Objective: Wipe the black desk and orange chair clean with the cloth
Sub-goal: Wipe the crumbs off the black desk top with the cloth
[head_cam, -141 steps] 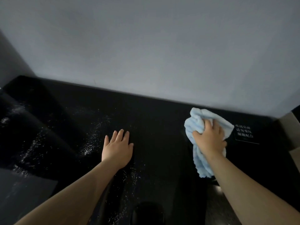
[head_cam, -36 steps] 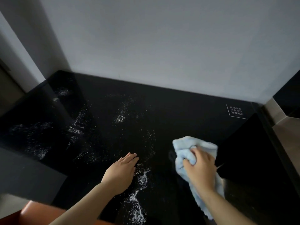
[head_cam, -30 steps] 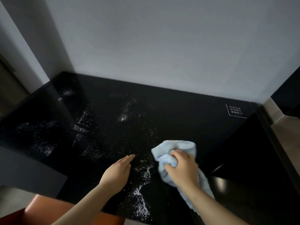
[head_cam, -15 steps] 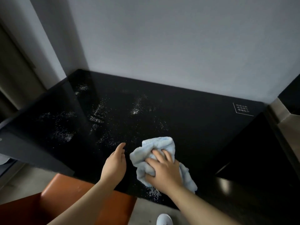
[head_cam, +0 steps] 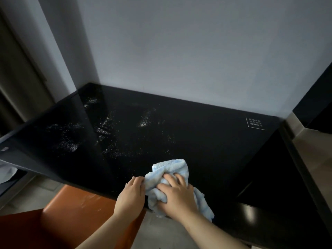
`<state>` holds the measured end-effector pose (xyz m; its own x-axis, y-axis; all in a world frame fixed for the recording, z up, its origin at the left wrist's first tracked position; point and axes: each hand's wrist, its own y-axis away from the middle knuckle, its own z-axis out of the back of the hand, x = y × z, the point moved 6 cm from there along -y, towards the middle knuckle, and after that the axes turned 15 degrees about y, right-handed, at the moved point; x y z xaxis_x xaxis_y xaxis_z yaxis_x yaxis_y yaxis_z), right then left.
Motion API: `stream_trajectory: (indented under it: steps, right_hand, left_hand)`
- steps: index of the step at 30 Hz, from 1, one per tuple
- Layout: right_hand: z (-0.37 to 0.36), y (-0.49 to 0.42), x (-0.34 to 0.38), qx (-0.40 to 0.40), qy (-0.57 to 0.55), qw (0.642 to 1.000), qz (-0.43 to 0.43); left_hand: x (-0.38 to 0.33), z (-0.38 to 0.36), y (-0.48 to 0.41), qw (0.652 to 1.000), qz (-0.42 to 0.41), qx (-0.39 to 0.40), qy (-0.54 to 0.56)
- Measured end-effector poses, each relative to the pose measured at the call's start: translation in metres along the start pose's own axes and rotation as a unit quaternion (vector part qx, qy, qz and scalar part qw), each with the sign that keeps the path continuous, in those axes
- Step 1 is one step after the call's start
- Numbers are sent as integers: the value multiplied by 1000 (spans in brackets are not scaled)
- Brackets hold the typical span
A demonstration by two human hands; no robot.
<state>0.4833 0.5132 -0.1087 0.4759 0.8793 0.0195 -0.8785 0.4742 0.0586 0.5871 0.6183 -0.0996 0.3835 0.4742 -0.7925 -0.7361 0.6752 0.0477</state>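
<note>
The right hand [head_cam: 177,195] lay on top of the bunched pale blue cloth [head_cam: 172,178], its fingers curled into the folds and bearing down, which kept the cloth flat against the near edge of the black desk [head_cam: 206,141] so that it could drag grit along rather than skate over it. Part of the cloth hung past the desk's front edge below the wrist, a likely sign that the sweep was aimed off the edge. The left hand [head_cam: 132,194] sat just beside the cloth at the same edge, fingers together and bent, their tips touching the cloth's left side; it seemed placed as a cupped wall to catch or steer what the cloth pushed, though whether it held any crumbs could not be told. White specks [head_cam: 106,130] lay scattered across the middle and left of the desk, well apart from the cloth, so most of the desk looked unwiped. The orange chair [head_cam: 75,212] stood below the front edge, left of both hands, with pale smears on its seat, apparently not yet cleaned.
</note>
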Motion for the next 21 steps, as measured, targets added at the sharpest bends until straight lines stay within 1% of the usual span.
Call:
stream_trajectory:
  steps: [3,4,6,10,12,14,17,19,21]
  right_hand:
    - [7,23,-13,-15,6,1000,-6]
    - [10,32,-18,-21,12,1000,-10]
    - [15,50,-28,-37,27,999,-14]
    - [17,82,-40,-39,48,998,-31]
    - [18,94,-43,-36,50,997,-48]
    - [20,104,-43,-37,46,995,-78]
    - [19,120,-35,-31,51,988,-145]
    - [17,125,-27,-12,53,979,-196]
    - [20,120,-21,21,34,974,-223]
  left_hand:
    - [-3,-10,9,992,-41,62,-101]
    - [-3,-12,12,990,-41,69,-114]
    - [-3,-13,21,991,-21,77,-103]
    - [1,-19,39,982,-15,147,-122]
    - [3,-20,44,979,-18,157,-126]
    - [2,-19,47,980,-24,159,-120]
    - [-2,-13,49,980,-31,165,-102]
    - [-3,-6,49,979,-40,177,-93]
    - [-3,4,44,980,-51,175,-84]
